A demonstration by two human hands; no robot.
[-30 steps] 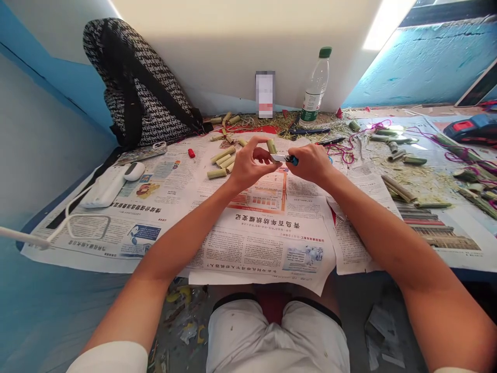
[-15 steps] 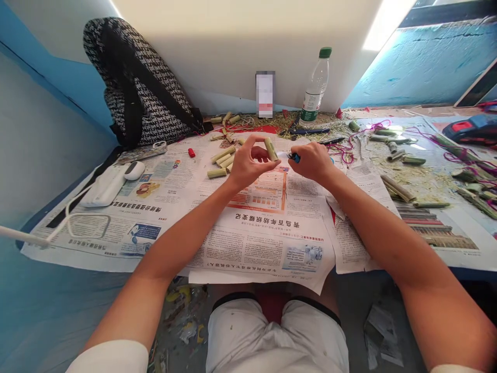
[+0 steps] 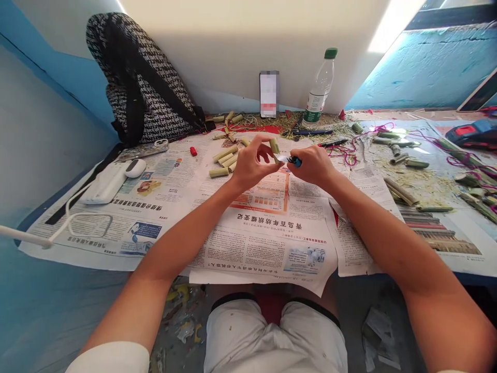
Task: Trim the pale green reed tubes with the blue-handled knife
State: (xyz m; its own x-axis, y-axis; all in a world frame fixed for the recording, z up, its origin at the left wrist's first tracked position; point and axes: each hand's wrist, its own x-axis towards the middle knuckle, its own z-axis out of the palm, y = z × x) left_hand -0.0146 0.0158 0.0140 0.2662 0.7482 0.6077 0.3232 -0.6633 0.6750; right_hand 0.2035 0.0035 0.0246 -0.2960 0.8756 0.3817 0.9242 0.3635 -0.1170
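Observation:
My left hand (image 3: 250, 166) pinches a short pale green stalk piece (image 3: 274, 147) between thumb and fingertips, holding it nearly upright above the newspaper (image 3: 256, 233). My right hand (image 3: 312, 165) is closed round a small knife with a blue handle (image 3: 294, 161). Its silver blade points left and meets the lower end of the stalk piece. Both hands hover close together over the middle of the table. A small pile of cut stalk pieces (image 3: 224, 161) lies just left of my left hand.
A patterned black-and-white backpack (image 3: 143, 88) leans at the back left. A plastic water bottle (image 3: 320, 90) stands against the wall. A white power strip (image 3: 103, 184) with a mouse lies left. Longer green stalks (image 3: 399, 191), pink string and shavings cover the right side.
The stalk piece in my left hand was turned and tilted between the fingers. The blade has come back against its lower end. The view shifted slightly.

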